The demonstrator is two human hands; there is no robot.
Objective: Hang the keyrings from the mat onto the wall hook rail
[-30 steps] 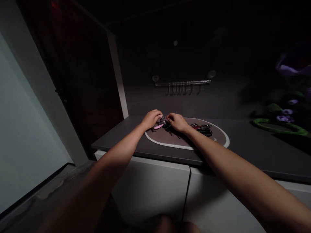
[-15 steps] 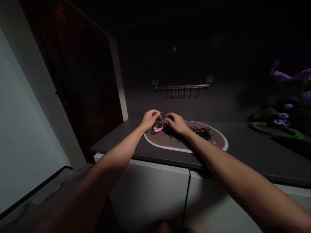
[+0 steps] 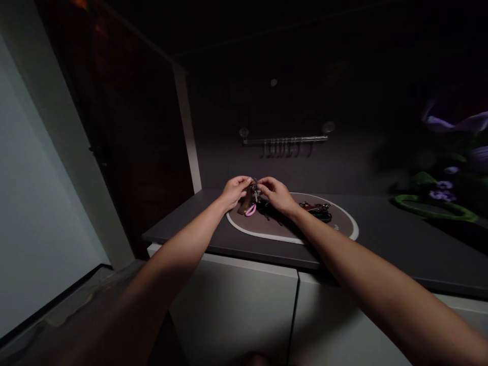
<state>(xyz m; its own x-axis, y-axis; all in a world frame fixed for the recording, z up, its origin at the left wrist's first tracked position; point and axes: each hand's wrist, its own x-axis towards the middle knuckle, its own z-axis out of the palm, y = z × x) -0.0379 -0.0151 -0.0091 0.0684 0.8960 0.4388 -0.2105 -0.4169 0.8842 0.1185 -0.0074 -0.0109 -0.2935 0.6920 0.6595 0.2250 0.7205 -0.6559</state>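
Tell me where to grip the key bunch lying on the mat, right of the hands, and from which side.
Probably best from above, pinching across its narrow width with the right hand. The key bunch lies flat and low on the oval mat, stretched left to right, so fingers can't easily get under it. The light is too dim to pick out its ring.

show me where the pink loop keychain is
In the head view, the pink loop keychain hangs from the keys below the person's left hand, over the left end of the white-rimmed brown oval mat.
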